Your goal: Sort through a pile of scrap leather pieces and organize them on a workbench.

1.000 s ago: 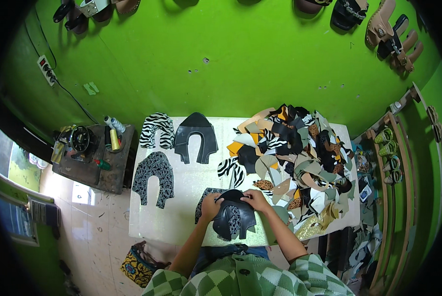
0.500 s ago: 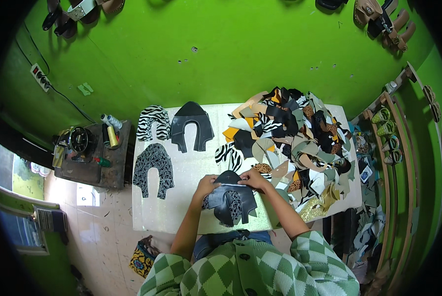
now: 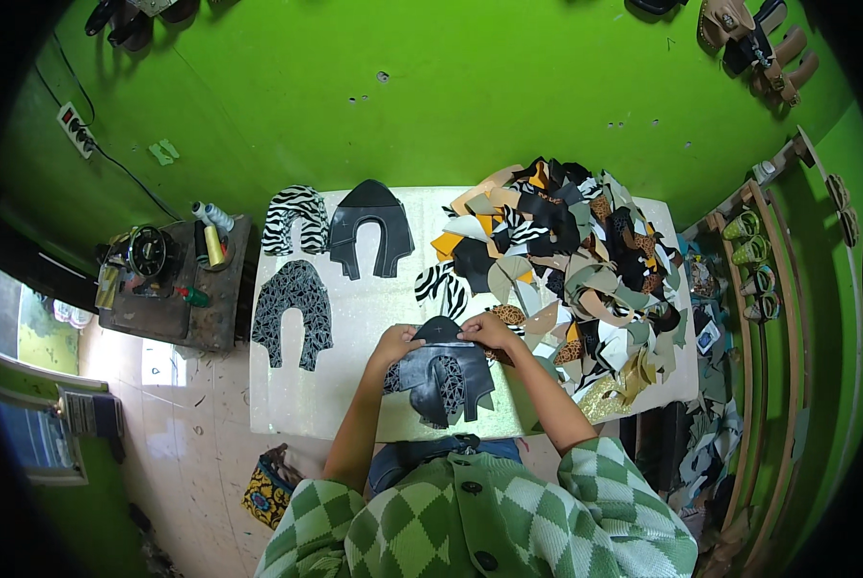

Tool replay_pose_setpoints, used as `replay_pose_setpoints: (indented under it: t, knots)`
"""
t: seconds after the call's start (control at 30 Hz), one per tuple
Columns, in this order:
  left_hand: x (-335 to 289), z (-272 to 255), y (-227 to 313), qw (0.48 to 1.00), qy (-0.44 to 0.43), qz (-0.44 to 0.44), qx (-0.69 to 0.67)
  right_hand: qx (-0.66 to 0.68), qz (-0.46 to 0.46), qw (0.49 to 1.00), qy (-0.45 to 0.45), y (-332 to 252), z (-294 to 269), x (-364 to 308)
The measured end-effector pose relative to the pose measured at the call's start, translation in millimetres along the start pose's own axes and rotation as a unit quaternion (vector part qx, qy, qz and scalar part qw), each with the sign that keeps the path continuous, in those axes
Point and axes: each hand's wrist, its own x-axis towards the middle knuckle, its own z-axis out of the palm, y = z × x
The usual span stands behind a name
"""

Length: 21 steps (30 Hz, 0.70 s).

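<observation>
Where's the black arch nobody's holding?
In the head view, the black arch lies back left on the table, just right of the zebra-print piece.

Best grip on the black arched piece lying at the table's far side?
I'd pinch the right leg of the black arched piece near its free end, coming from the person's side. The legs point toward the person, and the leg is a narrow strip; the zebra-print piece crowds the left side. It lies flat, so an edge probably needs lifting first.

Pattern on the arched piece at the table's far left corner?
The arched piece has black-and-white zebra stripes, best seen in the head view.
</observation>
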Motion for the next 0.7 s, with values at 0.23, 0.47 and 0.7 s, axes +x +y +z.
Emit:
replay_pose_setpoints:
  t: [0.23, 0.47, 0.7]
  knots:
    - [3, 2, -11, 0.998, 0.037, 0.026, 0.032, -0.040, -0.025, 0.998, 0.032, -8, -3, 8]
    - [2, 9, 5, 0.995, 0.041, 0.020, 0.088, -0.093, -0.030, 0.994, 0.041, -1, -10, 8]
    - [4, 7, -19, 0.984, 0.097, 0.072, 0.134, -0.050, 0.011, 0.999, 0.006, -8, -7, 8]
